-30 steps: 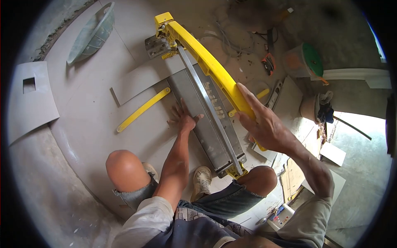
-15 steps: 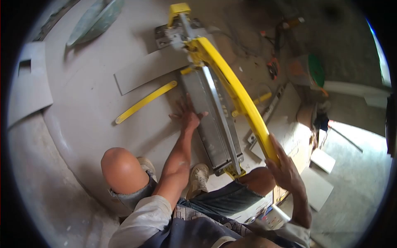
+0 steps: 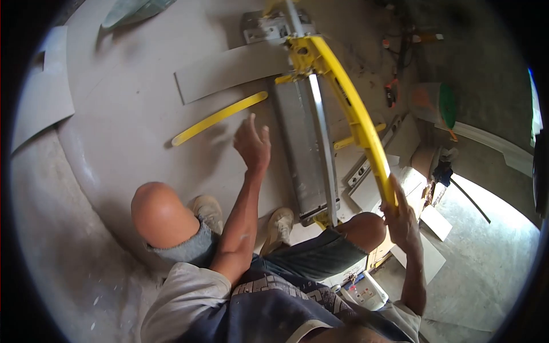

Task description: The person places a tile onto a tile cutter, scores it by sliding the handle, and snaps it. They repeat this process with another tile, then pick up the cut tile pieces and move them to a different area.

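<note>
A tile cutter [image 3: 304,154] with a metal rail and a long yellow handle [image 3: 355,117] stands on the floor before me. My right hand [image 3: 402,220] is wrapped round the lower end of that handle. Left of the cutter's bed, my left hand [image 3: 252,143] is raised with its fingers apart, touching nothing. Beside it lies a yellow support arm [image 3: 220,118]. A long grey tile strip [image 3: 229,71] reaches from the left to the upper part of the cutter. A second yellow arm [image 3: 359,136] sticks out on the right.
A large cut tile [image 3: 46,97] lies at the far left, and a greenish basin [image 3: 131,11] is at the top left. Right of the cutter are a spirit level [image 3: 358,172], tile pieces [image 3: 437,222], pliers [image 3: 391,93] and a bucket with green [image 3: 446,106].
My left hand has lifted off the cutter's bed and moved to its left. My right hand still holds the handle. The view has shifted, so the cutter appears further right and higher.
</note>
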The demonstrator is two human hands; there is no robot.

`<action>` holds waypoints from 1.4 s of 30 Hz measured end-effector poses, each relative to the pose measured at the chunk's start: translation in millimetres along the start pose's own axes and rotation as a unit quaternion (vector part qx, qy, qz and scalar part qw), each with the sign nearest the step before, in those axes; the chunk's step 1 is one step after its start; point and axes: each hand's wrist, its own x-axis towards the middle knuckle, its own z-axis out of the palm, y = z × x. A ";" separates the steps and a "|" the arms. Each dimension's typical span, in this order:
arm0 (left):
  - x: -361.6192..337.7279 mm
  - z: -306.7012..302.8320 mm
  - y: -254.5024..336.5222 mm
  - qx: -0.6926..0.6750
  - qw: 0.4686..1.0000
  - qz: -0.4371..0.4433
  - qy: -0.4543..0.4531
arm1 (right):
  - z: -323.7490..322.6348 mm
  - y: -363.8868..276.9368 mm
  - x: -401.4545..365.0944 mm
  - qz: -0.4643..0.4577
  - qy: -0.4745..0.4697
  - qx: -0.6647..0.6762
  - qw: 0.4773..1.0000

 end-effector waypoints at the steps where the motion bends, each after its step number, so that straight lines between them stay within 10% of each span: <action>1: 13.5 -19.5 -10.8 0.017 0.996 0.011 0.085 | 1.0 -6.9 5.8 -0.044 0.018 -0.043 0.998; 6: 105.3 -68.6 -77.6 0.043 0.959 -0.172 0.223 | -3.6 -36.2 30.6 -0.007 0.002 -0.186 0.982; 10: 180.2 -119.3 -59.6 0.046 0.968 -0.178 0.172 | 6.1 -88.1 53.0 -0.235 0.168 -0.296 0.911; 16: 227.7 -105.1 -112.3 0.054 0.944 -0.299 0.128 | 141.0 -164.4 198.6 -0.420 0.045 -0.215 0.880; 21: 250.8 -137.3 -84.2 0.216 0.948 -0.220 -0.070 | 251.6 -161.9 281.7 -0.408 0.240 -0.201 0.858; 27: 298.3 -114.1 -152.6 0.058 0.951 -0.270 -0.142 | 287.1 -153.4 300.8 -0.366 0.193 -0.189 0.891; 36: 321.8 -109.9 -148.9 0.178 0.943 -0.264 -0.099 | 287.4 -163.6 306.6 -0.345 0.179 -0.208 0.898; 42: 331.2 -115.5 -167.1 -0.033 0.935 -0.337 -0.107 | 287.2 -145.6 311.3 -0.392 0.173 -0.139 0.893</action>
